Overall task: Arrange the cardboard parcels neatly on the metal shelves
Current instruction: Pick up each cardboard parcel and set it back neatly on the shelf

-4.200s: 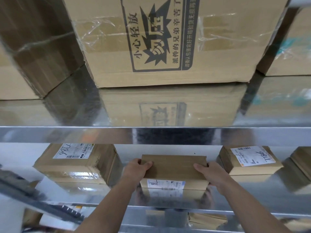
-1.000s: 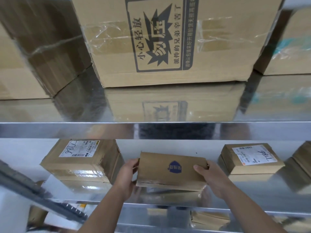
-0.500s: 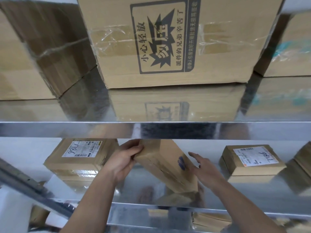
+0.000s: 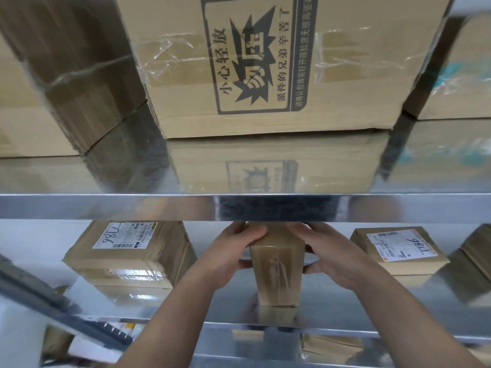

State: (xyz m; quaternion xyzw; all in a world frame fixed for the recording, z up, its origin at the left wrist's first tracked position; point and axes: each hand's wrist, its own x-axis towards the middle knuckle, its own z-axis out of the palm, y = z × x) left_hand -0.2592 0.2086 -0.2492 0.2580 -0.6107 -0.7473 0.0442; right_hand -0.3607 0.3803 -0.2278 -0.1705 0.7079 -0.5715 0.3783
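Observation:
A small brown parcel (image 4: 277, 272) stands on end on the lower metal shelf (image 4: 345, 312), its taped narrow face toward me. My left hand (image 4: 228, 257) grips its left side and top. My right hand (image 4: 329, 256) holds its right side. The parcel's upper part is hidden behind the front lip of the upper shelf (image 4: 159, 207). A taped parcel with a white label (image 4: 132, 252) sits to the left. A flat labelled parcel (image 4: 398, 249) lies to the right.
On the upper shelf stand a large printed carton (image 4: 265, 62), a taped box at left (image 4: 53, 75) and another at right (image 4: 457, 70). A further parcel (image 4: 475, 256) shows at the right edge. A dark metal rail (image 4: 53, 304) crosses the lower left. More parcels lie below.
The small parcel was lying flat, then was lifted, turned and tipped; now it stands on its end. Both hands have closed on its sides.

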